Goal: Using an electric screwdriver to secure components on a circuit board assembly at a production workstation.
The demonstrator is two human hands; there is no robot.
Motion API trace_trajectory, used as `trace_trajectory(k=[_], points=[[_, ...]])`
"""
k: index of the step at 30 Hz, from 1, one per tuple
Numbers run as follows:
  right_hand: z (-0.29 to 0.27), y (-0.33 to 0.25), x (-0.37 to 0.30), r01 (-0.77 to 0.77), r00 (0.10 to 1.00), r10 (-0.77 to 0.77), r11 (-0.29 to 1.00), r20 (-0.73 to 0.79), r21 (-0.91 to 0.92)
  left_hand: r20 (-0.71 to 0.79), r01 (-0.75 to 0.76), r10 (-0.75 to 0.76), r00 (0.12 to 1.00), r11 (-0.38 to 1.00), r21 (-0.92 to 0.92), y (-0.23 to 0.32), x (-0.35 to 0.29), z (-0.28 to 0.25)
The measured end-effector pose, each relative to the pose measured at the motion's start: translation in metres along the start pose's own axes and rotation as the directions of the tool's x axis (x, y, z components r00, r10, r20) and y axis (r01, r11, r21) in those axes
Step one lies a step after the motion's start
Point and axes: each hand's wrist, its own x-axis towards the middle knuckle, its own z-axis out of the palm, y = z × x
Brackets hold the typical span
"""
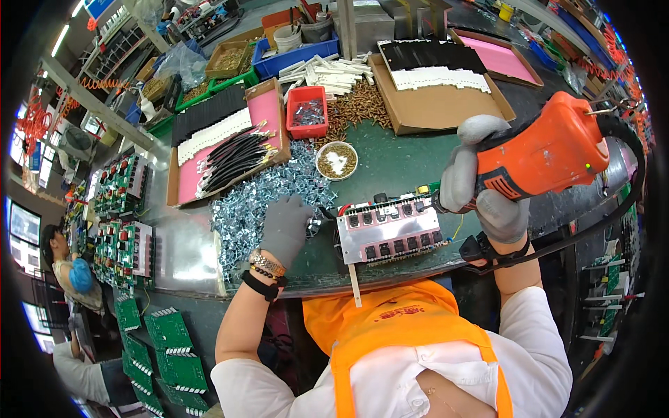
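My right hand (pixel 481 188), in a grey glove, grips an orange electric screwdriver (pixel 550 150) held above the right end of a circuit board with a metal heat-sink plate (pixel 389 230) on the green bench. My left hand (pixel 286 226), also gloved, rests palm down on a heap of small silvery metal clips (pixel 258 198) just left of the board; whether it pinches one is hidden.
A small round dish of brass screws (pixel 337 160) sits behind the board. A cardboard tray of black cables (pixel 230 157), a red bin (pixel 307 111), loose screws and white parts lie farther back. Green circuit boards (pixel 122 216) stack at the left, where another person (pixel 70 272) works.
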Motion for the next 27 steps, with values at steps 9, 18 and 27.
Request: trace_trajectory(k=[9,18,27], points=[[0.009,-0.004,0.006,0.121,0.992,-0.122,0.992,-0.025,-0.045,-0.196,0.116,-0.318,0.928,0.745,-0.657,0.025,0.004,-0.05],[0.026,-0.036,0.015,0.482,0.794,-0.569,0.804,0.215,0.348,0.44,0.412,-0.024,0.898,-0.305,-0.858,0.102,0.014,-0.099],[0.027,-0.03,0.016,0.443,0.798,-0.576,0.761,0.177,0.474,0.513,0.482,0.017,0.858,-0.371,-0.794,0.111,0.02,-0.091]])
